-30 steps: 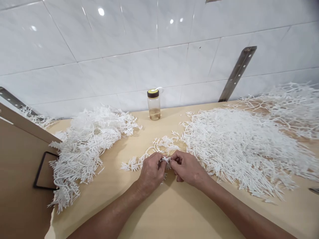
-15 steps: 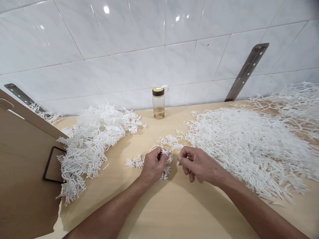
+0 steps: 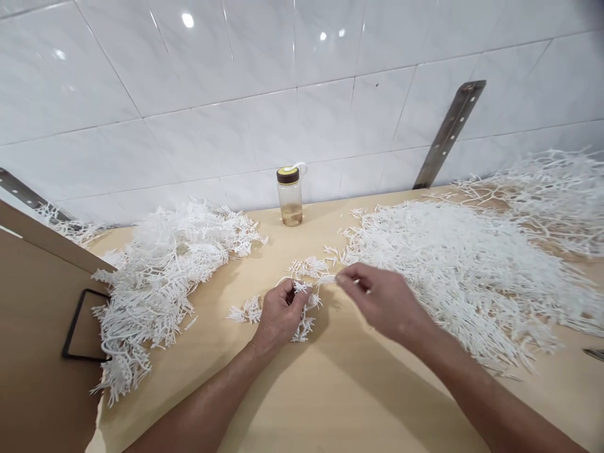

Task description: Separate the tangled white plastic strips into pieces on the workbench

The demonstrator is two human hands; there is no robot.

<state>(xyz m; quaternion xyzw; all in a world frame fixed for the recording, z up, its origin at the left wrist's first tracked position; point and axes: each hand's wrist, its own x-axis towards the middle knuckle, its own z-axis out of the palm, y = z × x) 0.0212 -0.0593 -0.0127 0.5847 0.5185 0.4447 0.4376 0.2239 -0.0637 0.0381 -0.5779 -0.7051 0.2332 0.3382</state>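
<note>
My left hand [image 3: 282, 313] is closed, thumb and forefinger pinching a white branched plastic strand [image 3: 302, 287]. Its small tufted tips stick out above the fingers, and more tufts hang below and to the left of the hand. To the right, my right hand [image 3: 372, 294] has thumb and forefinger pressed together. Its fingertips meet a loose clump of white pieces [image 3: 311, 268] lying on the table; what they pinch, if anything, is too small to make out.
A wide heap of short white pieces [image 3: 453, 264] spreads on the right, with longer branched strands [image 3: 561, 195] behind it. Another tufted pile [image 3: 174, 264] leans by a brown board [image 3: 42, 327] on the left. A bottle [image 3: 291, 204] stands near the tiled wall.
My right hand has moved up and slightly left relative to the table, reaching the loose white pieces. My left hand keeps its pinch. The whole view has shifted a little.
</note>
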